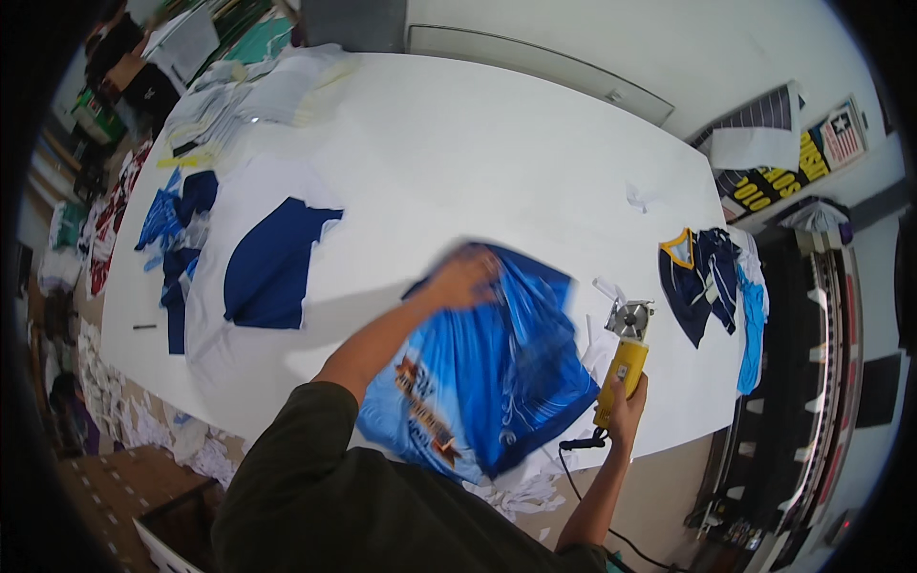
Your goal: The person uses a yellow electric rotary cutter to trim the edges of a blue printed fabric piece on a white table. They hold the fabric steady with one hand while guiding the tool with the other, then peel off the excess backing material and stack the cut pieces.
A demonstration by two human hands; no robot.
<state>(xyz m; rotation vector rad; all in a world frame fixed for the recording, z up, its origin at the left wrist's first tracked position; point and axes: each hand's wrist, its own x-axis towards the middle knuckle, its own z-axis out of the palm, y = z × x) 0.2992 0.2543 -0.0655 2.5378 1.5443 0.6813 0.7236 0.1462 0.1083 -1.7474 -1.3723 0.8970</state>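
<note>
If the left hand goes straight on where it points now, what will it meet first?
Most likely the blue printed fabric: the left hand points across it, toward its dark upper-right part. Blur makes the exact depth and contact unclear.

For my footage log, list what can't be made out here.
Head view, left hand: blur hides its grip.
Head view, blue fabric: underside hidden by upper layer.
Head view, yellow cutter: handle partly hidden by right hand.
Head view, black cord: cut off by lower edge.
</note>
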